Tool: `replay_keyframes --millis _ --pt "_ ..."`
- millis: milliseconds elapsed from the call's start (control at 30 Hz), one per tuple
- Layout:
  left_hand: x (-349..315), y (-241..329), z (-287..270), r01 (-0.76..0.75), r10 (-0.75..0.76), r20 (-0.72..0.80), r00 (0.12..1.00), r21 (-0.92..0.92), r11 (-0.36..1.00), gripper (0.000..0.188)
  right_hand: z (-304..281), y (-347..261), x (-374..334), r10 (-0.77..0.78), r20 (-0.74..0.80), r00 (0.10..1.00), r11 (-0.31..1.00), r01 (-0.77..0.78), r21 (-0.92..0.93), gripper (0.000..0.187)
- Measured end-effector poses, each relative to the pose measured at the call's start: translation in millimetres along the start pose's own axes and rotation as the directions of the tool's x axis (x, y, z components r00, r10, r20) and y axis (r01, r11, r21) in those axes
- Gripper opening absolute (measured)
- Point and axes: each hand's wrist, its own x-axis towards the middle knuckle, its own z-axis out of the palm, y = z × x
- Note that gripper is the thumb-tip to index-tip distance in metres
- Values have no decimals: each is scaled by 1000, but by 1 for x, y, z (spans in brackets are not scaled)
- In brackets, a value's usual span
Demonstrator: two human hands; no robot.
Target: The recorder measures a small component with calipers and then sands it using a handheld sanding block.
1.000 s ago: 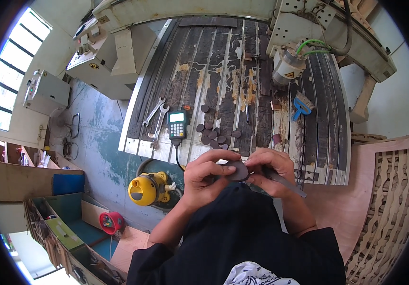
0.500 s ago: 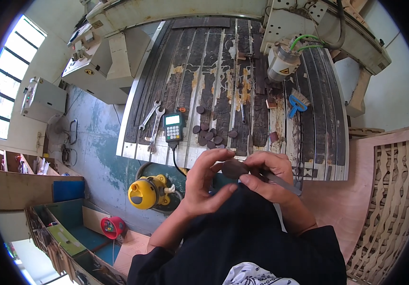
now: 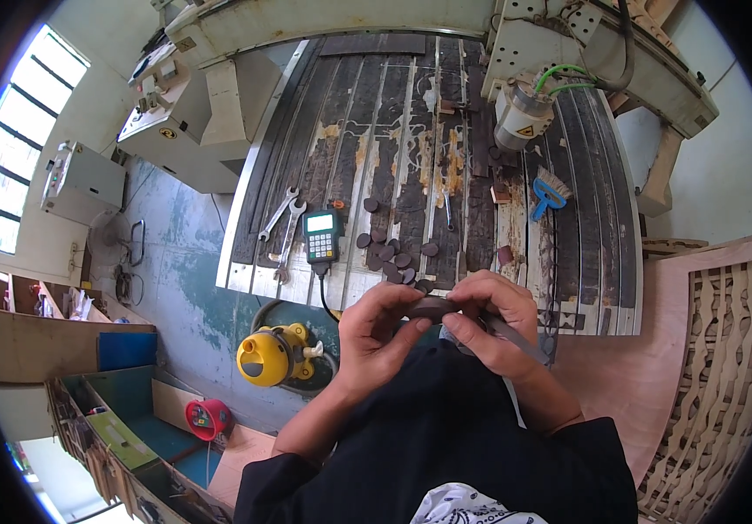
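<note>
while the left hand (image 3: 367, 339) and right hand (image 3: 495, 349) face each other, one dark brown disc (image 3: 430, 308), tilted nearly edge-on, is pinched between the thumbs and fingers of both. one flat grey strip (image 3: 517, 339): held in the right hand, slanting outward from its fingers. small dark discs (image 3: 386, 253): loosely clustered just beyond the left fingers. one keypad controller (image 3: 321, 236): beyond and left of them. two wrenches (image 3: 291, 237): farther left. one blue-handled brush (image 3: 549, 194): well beyond the right fingers.

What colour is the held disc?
The disc is dark brown, seen best in the head view.
</note>
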Motion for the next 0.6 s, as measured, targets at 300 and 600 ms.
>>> replay_keyframes --millis 300,600 --pt "8 1 -2 59 -69 58 996 160 985 25 5 11 3 -303 1 953 921 293 -257 17" --pt "-6 -23 -18 252 -256 -69 964 -64 966 22 -91 216 -64 401 -388 830 796 -525 -301 28"
